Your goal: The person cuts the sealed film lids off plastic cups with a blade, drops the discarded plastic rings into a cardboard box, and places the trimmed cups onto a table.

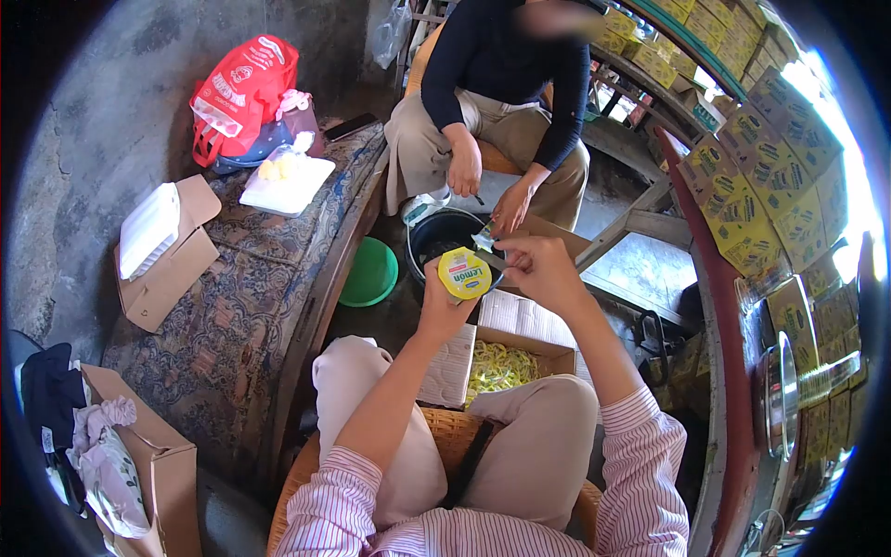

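My left hand [444, 311] is wrapped round a cup with a yellow lid [464, 273] printed "Lemon", held tilted with its top facing me. In the fingers of my right hand [546, 269] is a knife [492, 260], its flat grey blade lying against or just beside the cup's right edge; the handle is hidden. Below my hands, an opened cardboard box [531, 320] contains a heap of thin yellow-green strips [501, 368]. Just beyond the cup stands a black bucket [436, 227], whose contents are hard to make out.
Facing me sits a person in a dark top [506, 84], their hands above the bucket, one near a small green-and-white item [484, 237]. A green basin [371, 271] lies left of the bucket. Stacked yellow cartons [766, 176] line the right; a patterned bench [232, 325] runs along the left.
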The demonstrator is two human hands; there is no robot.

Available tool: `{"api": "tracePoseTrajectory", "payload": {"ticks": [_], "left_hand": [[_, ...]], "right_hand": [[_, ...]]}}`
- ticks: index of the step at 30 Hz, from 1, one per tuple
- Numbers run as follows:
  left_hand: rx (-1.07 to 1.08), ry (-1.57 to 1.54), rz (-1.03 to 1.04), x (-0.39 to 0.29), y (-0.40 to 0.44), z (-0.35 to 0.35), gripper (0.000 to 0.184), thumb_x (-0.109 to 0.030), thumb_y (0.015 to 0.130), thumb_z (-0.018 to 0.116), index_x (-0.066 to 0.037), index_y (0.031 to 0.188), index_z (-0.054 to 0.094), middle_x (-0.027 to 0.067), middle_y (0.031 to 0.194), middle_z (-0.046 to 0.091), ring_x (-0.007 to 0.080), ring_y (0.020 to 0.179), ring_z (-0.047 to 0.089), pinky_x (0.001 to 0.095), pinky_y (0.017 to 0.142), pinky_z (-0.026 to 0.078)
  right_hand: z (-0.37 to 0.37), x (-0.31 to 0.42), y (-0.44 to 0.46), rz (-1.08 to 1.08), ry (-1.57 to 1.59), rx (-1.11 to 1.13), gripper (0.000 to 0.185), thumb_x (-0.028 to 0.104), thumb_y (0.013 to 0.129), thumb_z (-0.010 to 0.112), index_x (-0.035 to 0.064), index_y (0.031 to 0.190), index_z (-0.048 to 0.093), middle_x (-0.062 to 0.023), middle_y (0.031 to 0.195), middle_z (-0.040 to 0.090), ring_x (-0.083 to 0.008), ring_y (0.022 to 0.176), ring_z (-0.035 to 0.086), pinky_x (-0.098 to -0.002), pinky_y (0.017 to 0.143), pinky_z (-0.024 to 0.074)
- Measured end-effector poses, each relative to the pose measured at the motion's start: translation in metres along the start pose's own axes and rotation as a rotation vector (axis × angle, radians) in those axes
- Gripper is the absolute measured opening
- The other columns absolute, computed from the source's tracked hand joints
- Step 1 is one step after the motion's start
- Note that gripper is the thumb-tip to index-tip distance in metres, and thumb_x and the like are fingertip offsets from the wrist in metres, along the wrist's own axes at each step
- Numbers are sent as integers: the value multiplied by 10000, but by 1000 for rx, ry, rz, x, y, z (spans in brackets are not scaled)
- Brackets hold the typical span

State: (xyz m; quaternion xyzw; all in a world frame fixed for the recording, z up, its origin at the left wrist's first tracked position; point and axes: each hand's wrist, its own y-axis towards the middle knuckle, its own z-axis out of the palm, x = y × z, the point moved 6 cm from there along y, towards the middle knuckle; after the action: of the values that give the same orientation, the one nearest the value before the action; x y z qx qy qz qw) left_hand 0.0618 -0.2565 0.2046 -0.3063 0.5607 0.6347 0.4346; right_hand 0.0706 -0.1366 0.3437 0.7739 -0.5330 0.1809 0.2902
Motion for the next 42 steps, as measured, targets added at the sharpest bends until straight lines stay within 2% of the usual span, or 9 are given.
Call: {"api": "tracePoseTrajectory", "payload": {"ticks": [2,5,11,14,23,26,29,32,42], "left_hand": [[-34,98,15,0,1,-2,628,-20,645,732,-18,1108,307,133,1064,466,202,978,508,309,827,425],[-62,170,10,-16,2,-3,614,-58,624,767,-17,1056,333,128,999,507,201,939,528,314,804,434],[-70,209,-1,-20,4,-6,610,-107,621,783,-19,1029,339,135,968,527,206,898,544,320,776,441],[-50,213,-45,-20,4,-6,620,-90,622,781,-25,1043,330,106,993,448,174,928,487,301,810,417],[-79,232,27,-21,4,-6,611,-106,616,783,-21,1028,341,141,957,524,224,886,545,330,763,440],[-44,198,-34,-16,4,-5,618,-103,623,782,-27,1040,332,117,1006,472,193,924,507,312,807,425],[-35,196,-32,-15,4,-4,622,-106,619,786,-28,1042,337,115,1005,475,191,921,508,309,806,424],[-55,250,49,-12,3,-4,603,-81,610,771,-20,1034,348,139,967,511,229,895,541,332,768,438],[-26,187,-25,-10,3,0,620,-91,603,783,-17,1044,353,124,987,491,203,906,524,315,785,433]], "right_hand": [[7,3,3,-13,-34,20,273,-39,617,603,1,883,651,-171,704,612,-263,606,614,-315,598,501],[19,-1,10,-39,-172,56,279,-36,610,636,15,884,662,-143,731,611,-182,602,607,-261,562,487],[28,6,14,-127,-206,2,252,-42,590,626,5,833,666,-154,689,602,-228,580,605,-291,559,489],[30,5,16,-122,-190,10,246,-41,590,616,0,828,665,-164,690,603,-240,584,608,-294,559,490],[32,5,16,-124,-207,26,243,-44,605,594,-5,835,664,-170,713,616,-235,577,615,-298,549,491],[31,6,16,-31,-177,56,226,-27,601,581,-4,812,660,-193,757,616,-308,709,617,-352,677,496],[33,2,16,-25,-177,69,228,-30,598,582,-7,811,660,-191,756,621,-304,711,620,-347,681,499],[33,2,17,-21,-174,84,233,-32,595,584,-5,814,661,-186,755,624,-301,711,621,-342,682,501],[31,4,16,15,-198,111,233,-38,590,580,2,802,667,-184,755,621,-297,698,621,-344,670,501]]}}
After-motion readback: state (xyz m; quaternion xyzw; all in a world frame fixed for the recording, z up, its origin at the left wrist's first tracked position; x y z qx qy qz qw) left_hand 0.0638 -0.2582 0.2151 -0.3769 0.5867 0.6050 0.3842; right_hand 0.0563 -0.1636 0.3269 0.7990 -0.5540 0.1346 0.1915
